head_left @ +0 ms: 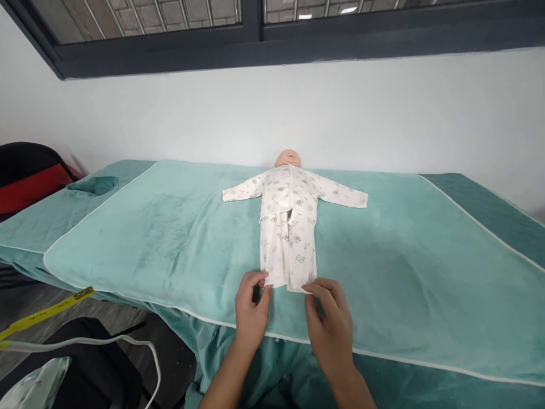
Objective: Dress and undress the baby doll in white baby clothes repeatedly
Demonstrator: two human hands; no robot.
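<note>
**Both hands pinch the hems of small white trousers**

Taking the hems as the middle of our dial, with 12 pointing away from us, we have our left hand (251,312) at 8 o'clock, its grip closed on the outer corner of one leg of the trousers (287,250). Our right hand (330,324) sits at 4 o'clock, thumb and fingers pinching the outer corner of the other leg.

The trousers run from our fingers toward 12, their waist under the lower edge of a printed white top (279,190). Its sleeves stretch out toward 11 and 1. Just above the collar, at 12, we see the head of a doll (288,157).

All of this lies on a teal sheet (400,244) with white piping, spread over a bed (481,199). At 10 we find a hole (97,186) in the bed and, beyond it, a black and red object (34,184). A yellow strap (46,313) reaches in at 9; at 8 are a white cable (128,339), a black chair-like shape (97,363) and pale cloth (36,387). Past the doll, a white wall (272,113) rises to a dark-framed window (252,34) at 12.
</note>
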